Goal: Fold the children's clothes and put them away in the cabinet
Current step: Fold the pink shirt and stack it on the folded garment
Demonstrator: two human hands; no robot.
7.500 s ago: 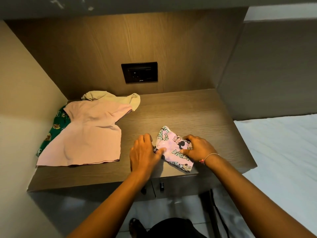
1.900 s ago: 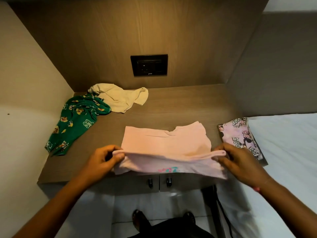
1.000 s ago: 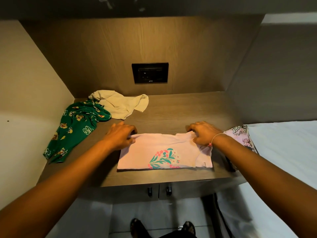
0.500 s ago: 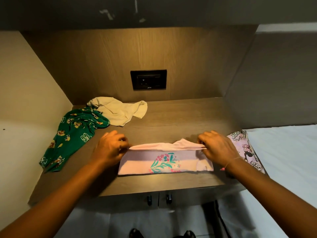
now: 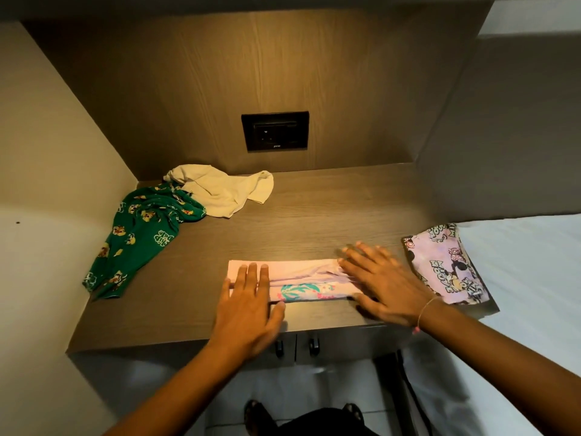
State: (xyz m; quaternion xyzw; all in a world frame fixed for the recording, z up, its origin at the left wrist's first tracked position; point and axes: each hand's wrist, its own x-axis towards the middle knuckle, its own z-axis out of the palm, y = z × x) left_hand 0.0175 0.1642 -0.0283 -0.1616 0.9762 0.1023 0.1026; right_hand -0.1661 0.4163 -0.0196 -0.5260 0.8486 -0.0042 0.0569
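From the head camera we see our left hand (image 5: 248,302) and right hand (image 5: 379,283) pressing flat, fingers spread, on the folded pink shirt (image 5: 301,280) near the wooden top's (image 5: 330,215) front edge. The green clothes (image 5: 138,234) lie far left, the purple folded piece (image 5: 446,265) at the right edge, bare wood between.

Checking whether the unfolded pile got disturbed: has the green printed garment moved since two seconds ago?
No. The green printed garment still lies against the left wall, overlapping the cream garment.
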